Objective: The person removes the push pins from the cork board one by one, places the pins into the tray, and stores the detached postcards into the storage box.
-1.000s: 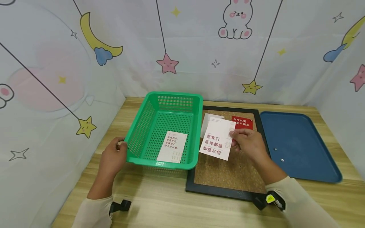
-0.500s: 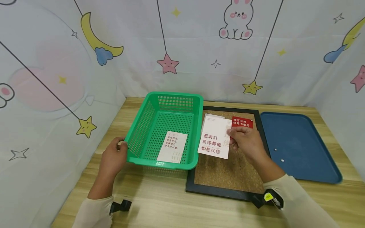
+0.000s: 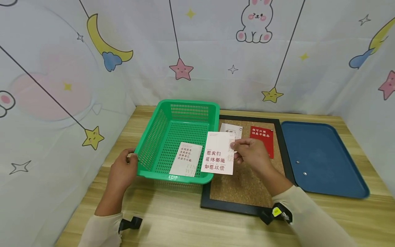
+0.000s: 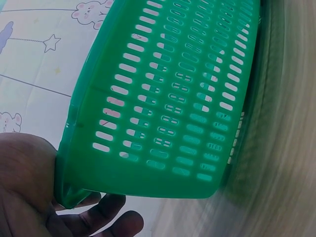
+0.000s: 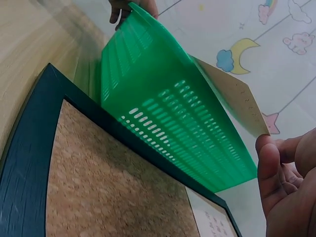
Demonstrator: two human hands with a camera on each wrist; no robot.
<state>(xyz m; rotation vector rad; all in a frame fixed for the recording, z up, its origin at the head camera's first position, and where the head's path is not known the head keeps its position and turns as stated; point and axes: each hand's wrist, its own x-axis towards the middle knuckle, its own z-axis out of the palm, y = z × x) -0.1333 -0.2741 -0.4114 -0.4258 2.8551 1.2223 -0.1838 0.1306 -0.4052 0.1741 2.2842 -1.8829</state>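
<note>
My left hand point(image 3: 122, 168) grips the near left corner of a green plastic basket point(image 3: 213, 144), fingers curled under the rim in the left wrist view. A white card with dark printed characters point(image 3: 186, 159) lies inside the basket. Between thumb and fingers, my right hand point(image 3: 251, 152) pinches the right edge of a white card with red characters point(image 3: 217, 154). That card hangs above the basket's right rim, partly over the cork board point(image 3: 240, 188). In the right wrist view, the pinched card point(image 5: 237, 94) stands over the basket's upper edge.
Pinned on the black-framed cork board are a white card point(image 3: 230, 127) and a red card point(image 3: 262, 140). A blue tray point(image 3: 327, 157) with two small pins lies at the right. A wooden table point(image 3: 172, 219) and a printed curtain point(image 3: 216, 89) surround these.
My right hand has carried the white card leftward from over the cork board to the basket's right rim, uncovering more of the two pinned cards. The left hand stays on the basket.
</note>
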